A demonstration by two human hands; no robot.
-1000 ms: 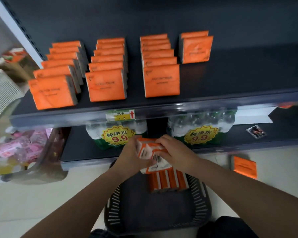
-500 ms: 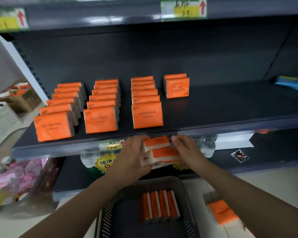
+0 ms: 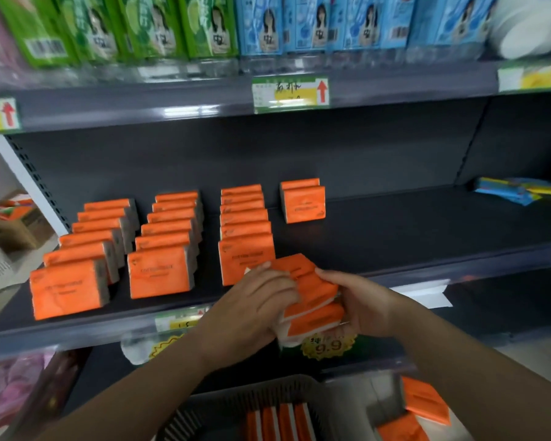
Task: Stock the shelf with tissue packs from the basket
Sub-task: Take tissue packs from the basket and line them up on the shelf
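Both hands hold a small stack of orange tissue packs [image 3: 310,300] at the front edge of the dark shelf [image 3: 411,230]. My left hand [image 3: 252,310] grips the stack from the left, my right hand [image 3: 360,303] from the right and below. Three full rows of orange packs [image 3: 159,272] stand on the shelf's left half, and a fourth row [image 3: 304,203] holds two packs at the back. Directly below, the dark basket [image 3: 236,405] contains several more orange packs [image 3: 277,423] standing on edge.
Green and blue product boxes [image 3: 261,23] fill the shelf above. Blue and yellow packets [image 3: 516,190] lie at the shelf's far right. Orange packs [image 3: 423,405] lie on the floor right of the basket. Bottled water with yellow 9.9 tags [image 3: 328,345] sits below. A cardboard box [image 3: 13,224] stands at left.
Both hands have lifted the stack of packs out of the basket up to the shelf's front edge. My view has tilted upward, revealing the shelf above.
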